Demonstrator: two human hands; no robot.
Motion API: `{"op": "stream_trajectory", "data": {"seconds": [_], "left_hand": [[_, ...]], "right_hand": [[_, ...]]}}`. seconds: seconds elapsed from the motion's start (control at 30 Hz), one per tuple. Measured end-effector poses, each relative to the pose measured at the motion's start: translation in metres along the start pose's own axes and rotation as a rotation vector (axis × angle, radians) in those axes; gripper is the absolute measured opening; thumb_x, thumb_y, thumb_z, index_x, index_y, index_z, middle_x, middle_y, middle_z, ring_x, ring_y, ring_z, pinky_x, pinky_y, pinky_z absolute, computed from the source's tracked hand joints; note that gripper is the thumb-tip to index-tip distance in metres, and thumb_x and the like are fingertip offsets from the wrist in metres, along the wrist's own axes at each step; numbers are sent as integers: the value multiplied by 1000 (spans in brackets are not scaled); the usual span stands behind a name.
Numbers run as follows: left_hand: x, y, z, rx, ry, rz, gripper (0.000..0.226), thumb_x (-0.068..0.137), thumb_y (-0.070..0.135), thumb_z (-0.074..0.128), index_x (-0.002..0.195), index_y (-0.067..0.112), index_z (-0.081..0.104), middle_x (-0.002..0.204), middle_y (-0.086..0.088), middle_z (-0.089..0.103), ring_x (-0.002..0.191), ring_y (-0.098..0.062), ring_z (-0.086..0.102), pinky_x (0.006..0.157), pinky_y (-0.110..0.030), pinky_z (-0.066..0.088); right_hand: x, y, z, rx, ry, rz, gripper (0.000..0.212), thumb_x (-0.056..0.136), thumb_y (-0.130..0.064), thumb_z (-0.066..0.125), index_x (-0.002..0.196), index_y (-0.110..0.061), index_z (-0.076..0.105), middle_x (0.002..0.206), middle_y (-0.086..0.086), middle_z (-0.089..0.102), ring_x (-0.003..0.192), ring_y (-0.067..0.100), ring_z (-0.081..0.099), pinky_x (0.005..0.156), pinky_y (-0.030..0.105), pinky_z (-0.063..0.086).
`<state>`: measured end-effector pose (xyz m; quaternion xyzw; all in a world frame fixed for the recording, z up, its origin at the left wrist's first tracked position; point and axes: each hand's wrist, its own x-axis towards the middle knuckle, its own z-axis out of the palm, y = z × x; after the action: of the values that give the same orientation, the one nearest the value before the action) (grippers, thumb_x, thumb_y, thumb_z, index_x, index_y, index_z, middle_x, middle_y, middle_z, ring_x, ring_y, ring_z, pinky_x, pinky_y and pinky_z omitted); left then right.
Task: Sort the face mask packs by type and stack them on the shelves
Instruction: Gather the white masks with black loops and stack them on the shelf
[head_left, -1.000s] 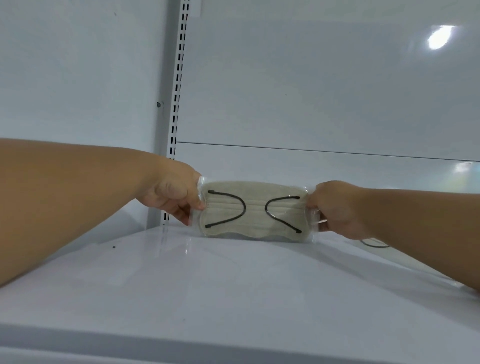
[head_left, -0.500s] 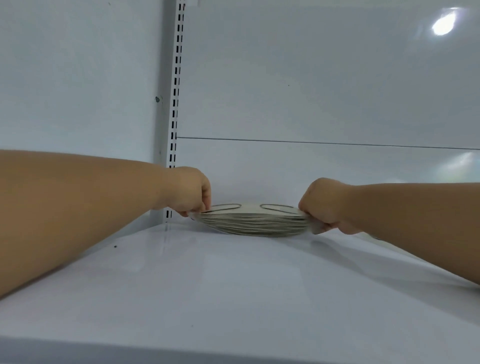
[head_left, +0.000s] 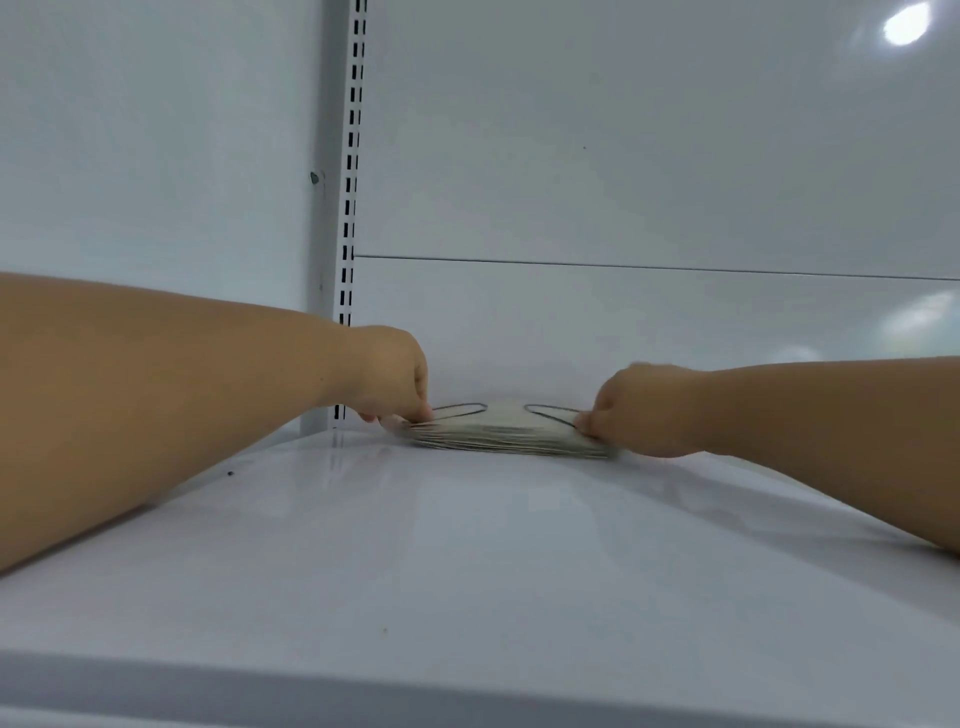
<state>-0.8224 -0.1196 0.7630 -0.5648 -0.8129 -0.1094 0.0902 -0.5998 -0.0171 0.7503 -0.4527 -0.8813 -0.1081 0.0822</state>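
Note:
A clear pack of beige face masks with dark ear loops (head_left: 501, 434) lies flat on the white shelf (head_left: 467, 545), near its back wall. My left hand (head_left: 392, 379) pinches the pack's left end, fingers curled down onto it. My right hand (head_left: 641, 415) grips the pack's right end in the same way. Both forearms reach in over the shelf from the sides.
A slotted white upright (head_left: 350, 208) runs down the back left corner beside my left hand. The white back panel (head_left: 649, 156) stands right behind the pack. The shelf's front lip (head_left: 467, 686) crosses the bottom of the view.
The pack stood upright facing me a second ago; both hands have tipped it flat and lowered it onto the shelf, still gripping its ends.

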Motion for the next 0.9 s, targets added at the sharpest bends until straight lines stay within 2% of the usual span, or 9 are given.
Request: {"op": "stream_trajectory", "data": {"seconds": [0.1,0.17,0.23,0.33,0.47,0.6,0.67,0.77,0.9], "left_hand": [[-1,2,-5,84,94,149,17,89,27,74,105,30,69,104,16,60,93,-8,56,64,-17,38],[0,5,-5,144,104,222,19,90,19,70,101,35,71,100,19,57,102,-9,56,71,-20,42],[1,7,-3,190,87,248,18,94,20,64,102,33,73,95,19,56,102,-10,57,80,-25,45],[1,10,-3,177,43,255,18,100,29,56,111,31,70,92,18,60,86,-5,56,75,-23,44],[-2,12,-5,165,-41,304,20,101,34,55,118,43,61,101,17,60,79,3,51,51,-10,37],[-5,17,-4,310,-67,347,27,101,32,54,126,42,60,106,15,59,92,-7,52,76,-23,39],[-5,20,-5,329,-84,343,28,102,30,52,127,41,59,102,16,56,92,-8,51,76,-24,37],[-8,23,-11,297,-18,333,28,103,26,47,125,38,61,102,16,53,93,-8,51,70,-21,36],[-19,35,-28,255,78,334,24,102,29,48,122,36,60,106,15,55,99,-10,48,83,-27,38]], "right_hand": [[-2,0,-5,7,187,-175,23,98,-44,51,114,-34,64,122,-5,51,119,22,49,99,39,44],[-2,0,-3,32,132,-264,20,100,-31,51,113,-33,66,115,-9,56,113,18,53,98,36,46],[-2,-1,0,42,56,-271,24,103,-31,44,114,-27,65,113,-9,61,110,17,54,95,33,44],[-3,-1,-2,64,27,-265,36,105,-45,36,104,-20,62,102,-7,60,101,18,52,89,32,40],[-3,-4,-3,73,-16,-287,28,104,-47,36,125,-40,53,112,-9,61,104,18,52,92,32,41],[-3,-8,-7,30,-58,-307,34,106,-42,34,131,-37,56,128,-10,58,120,18,50,104,34,40],[-4,-7,-7,50,-73,-308,34,107,-40,34,133,-37,55,134,-11,55,124,17,48,109,34,37],[-9,-3,-7,118,-53,-285,32,106,-39,35,132,-43,53,130,-13,55,121,15,48,105,32,36],[-27,5,-25,172,71,-206,30,106,-35,36,132,-38,50,115,-7,58,108,20,52,95,31,41]]}}
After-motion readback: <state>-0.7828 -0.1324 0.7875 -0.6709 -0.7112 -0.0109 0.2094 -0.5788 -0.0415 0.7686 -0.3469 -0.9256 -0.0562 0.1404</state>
